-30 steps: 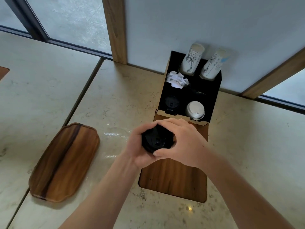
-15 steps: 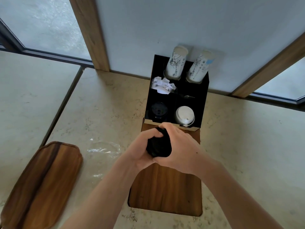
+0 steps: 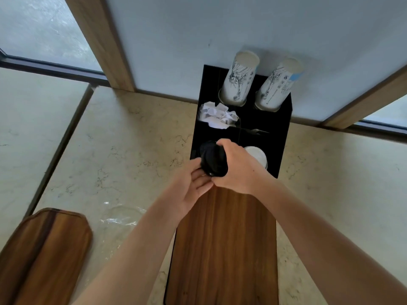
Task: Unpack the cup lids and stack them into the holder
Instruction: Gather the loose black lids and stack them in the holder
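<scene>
The right hand [image 3: 239,167] wraps the stack of black lids [image 3: 214,160] from above, tilted over the holder [image 3: 284,137] at its front-left compartment; the left hand [image 3: 193,183] cups the stack's lower end, fingers relaxed; light, thin, slippery plastic likely fans apart, so gripping its sides seems wisest.

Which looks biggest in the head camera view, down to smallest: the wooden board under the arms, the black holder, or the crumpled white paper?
1. wooden board, though it lies nearest the camera, which inflates it
2. black holder
3. crumpled white paper, clearly smallest
</scene>
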`<state>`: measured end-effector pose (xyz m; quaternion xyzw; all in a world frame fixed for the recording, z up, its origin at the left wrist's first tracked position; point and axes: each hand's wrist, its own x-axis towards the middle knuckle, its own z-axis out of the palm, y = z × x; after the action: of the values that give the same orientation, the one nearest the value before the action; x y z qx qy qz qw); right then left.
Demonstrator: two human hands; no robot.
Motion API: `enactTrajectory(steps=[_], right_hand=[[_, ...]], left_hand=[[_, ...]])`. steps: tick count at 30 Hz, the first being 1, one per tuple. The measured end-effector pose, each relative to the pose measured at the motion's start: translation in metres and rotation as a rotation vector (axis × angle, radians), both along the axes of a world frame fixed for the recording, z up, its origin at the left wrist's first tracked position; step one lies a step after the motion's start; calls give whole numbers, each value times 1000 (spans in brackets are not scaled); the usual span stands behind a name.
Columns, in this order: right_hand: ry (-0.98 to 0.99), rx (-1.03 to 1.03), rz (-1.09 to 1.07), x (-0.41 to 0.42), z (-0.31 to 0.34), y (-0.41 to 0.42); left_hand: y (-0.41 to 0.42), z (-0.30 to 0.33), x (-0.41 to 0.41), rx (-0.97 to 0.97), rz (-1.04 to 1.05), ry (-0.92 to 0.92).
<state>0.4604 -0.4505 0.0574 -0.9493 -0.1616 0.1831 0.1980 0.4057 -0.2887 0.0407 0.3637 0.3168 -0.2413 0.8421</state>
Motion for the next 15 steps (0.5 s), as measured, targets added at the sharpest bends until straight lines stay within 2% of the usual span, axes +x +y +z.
enactTrajectory(steps=[2,8,15], right_hand=[[-21,-40,7,16,-11,2],[-45,-132,103,40,-31,18],[39,-190,90,54,-32,28]], left_hand=[[-4,-4,10,22,72,38],[-8,-5,25,-125,252,98],[-12,0,39,-131,277,92]])
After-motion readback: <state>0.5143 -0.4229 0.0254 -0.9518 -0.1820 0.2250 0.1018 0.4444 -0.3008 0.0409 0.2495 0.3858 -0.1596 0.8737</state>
